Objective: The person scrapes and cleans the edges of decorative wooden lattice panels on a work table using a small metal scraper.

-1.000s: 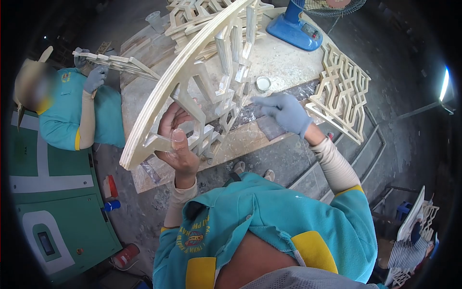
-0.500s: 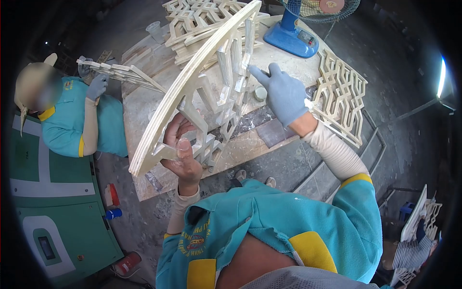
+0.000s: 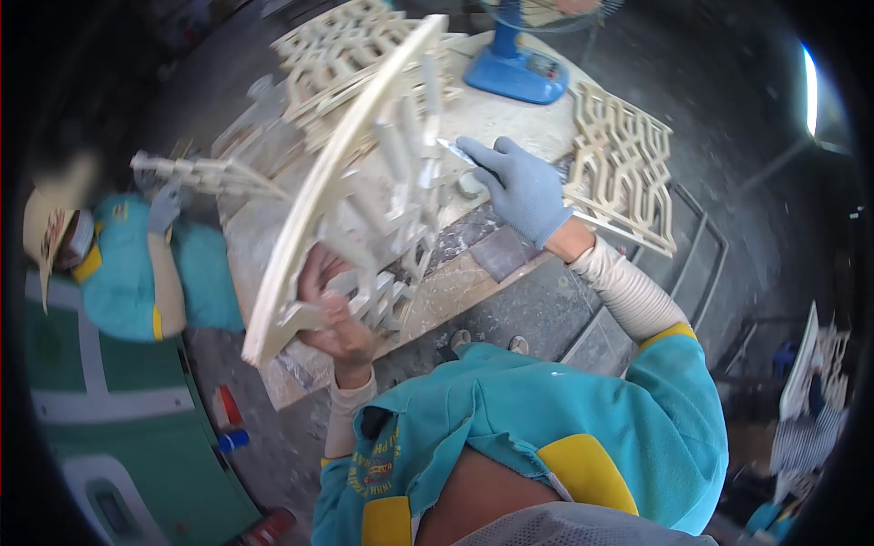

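My bare left hand [image 3: 339,332] grips the lower part of a pale wooden lattice panel [image 3: 319,196]. The panel stands tilted above the table, its long curved edge towards the upper left. In a grey glove, my right hand [image 3: 528,187] is closed with the forefinger stretched forward. A thin flat blade [image 3: 455,150] shows at its fingertips, close to the panel's inner slats; its handle is hidden in the glove. Just below those fingers a small cup [image 3: 470,187] is partly covered. Motion blurs the panel.
Stacked lattice panels [image 3: 341,55] lie at the back of the table [image 3: 273,246]. A blue fan [image 3: 517,73] stands behind, and another lattice panel [image 3: 619,164] rests at the right edge. On the left, a co-worker's gloved hand [image 3: 166,207] holds a lattice piece [image 3: 214,175].
The view has shifted, so the table and fan sit further left. My right hand has moved slightly relative to the panel, and the blade now shows. The panel stays in my left hand.
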Available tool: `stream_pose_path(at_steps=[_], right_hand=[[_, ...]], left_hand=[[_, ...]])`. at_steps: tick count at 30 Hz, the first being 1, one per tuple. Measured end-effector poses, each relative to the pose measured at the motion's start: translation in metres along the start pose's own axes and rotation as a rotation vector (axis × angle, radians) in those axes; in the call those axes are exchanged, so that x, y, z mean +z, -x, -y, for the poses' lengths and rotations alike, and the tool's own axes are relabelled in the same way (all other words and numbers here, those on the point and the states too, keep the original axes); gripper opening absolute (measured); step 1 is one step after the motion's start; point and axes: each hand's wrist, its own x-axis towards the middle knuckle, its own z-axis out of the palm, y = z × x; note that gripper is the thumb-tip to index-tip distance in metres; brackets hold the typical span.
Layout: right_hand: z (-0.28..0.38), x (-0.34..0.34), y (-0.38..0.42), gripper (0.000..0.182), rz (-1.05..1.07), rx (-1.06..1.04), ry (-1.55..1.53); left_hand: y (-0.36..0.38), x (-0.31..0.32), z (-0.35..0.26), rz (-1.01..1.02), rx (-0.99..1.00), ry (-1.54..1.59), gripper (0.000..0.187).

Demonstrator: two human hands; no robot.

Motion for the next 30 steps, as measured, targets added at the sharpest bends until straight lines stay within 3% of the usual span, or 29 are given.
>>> stream_pose_path(at_steps=[1,3,7,9,11,12,13,14,16,19,23,26,28,30], right_hand=[[-0.006,-0.002,0.010,0.049,-0.023,0.041,0.017],[-0.017,-0.007,0.029,0.044,-0.184,0.202,-0.229],[-0.063,-0.032,0.078,0.036,-0.210,0.504,-0.424],[-0.098,-0.037,0.115,0.037,-0.249,0.608,-0.411],[-0.125,-0.034,0.148,0.041,-0.281,0.695,-0.396],[-0.134,-0.030,0.166,0.042,-0.428,0.692,-0.519],[-0.140,-0.034,0.182,0.043,-0.574,0.682,-0.638],[-0.137,-0.056,0.193,0.043,-0.579,0.683,-0.622],[-0.121,-0.109,0.213,0.037,-0.488,1.152,-1.159],[-0.150,-0.118,0.273,0.023,-0.580,1.314,-1.187],[-0.171,-0.127,0.332,0.019,-0.673,1.347,-1.231],[-0.176,-0.128,0.350,0.019,-0.718,1.352,-1.125],[-0.179,-0.122,0.352,0.013,-0.759,1.480,-0.891],[-0.189,-0.117,0.356,0.012,-0.822,1.477,-0.844]], left_hand=[[-0.002,-0.004,0.000,-0.036,0.004,-0.040,0.073],[-0.015,-0.012,-0.005,-0.072,-0.023,-0.068,0.078],[-0.048,-0.019,-0.042,-0.041,-0.128,0.078,0.081],[-0.060,-0.009,-0.049,-0.148,-0.112,0.518,0.077],[-0.071,0.008,-0.041,-0.089,-0.171,0.662,0.075],[-0.078,0.019,-0.035,-0.037,-0.232,0.790,0.074],[-0.082,0.033,-0.016,0.105,-0.250,0.881,0.074],[-0.085,0.063,-0.014,0.090,-0.333,0.837,0.076],[-0.093,0.122,-0.003,0.127,-0.479,0.762,0.079],[-0.086,0.198,0.034,0.301,-0.692,0.807,0.078],[-0.059,0.294,0.087,0.455,-1.010,0.863,0.067],[-0.029,0.355,0.114,0.320,-1.163,0.779,0.055],[-0.008,0.388,0.141,0.344,-1.159,0.747,0.051],[-0.003,0.411,0.164,0.374,-1.151,0.711,0.047]])
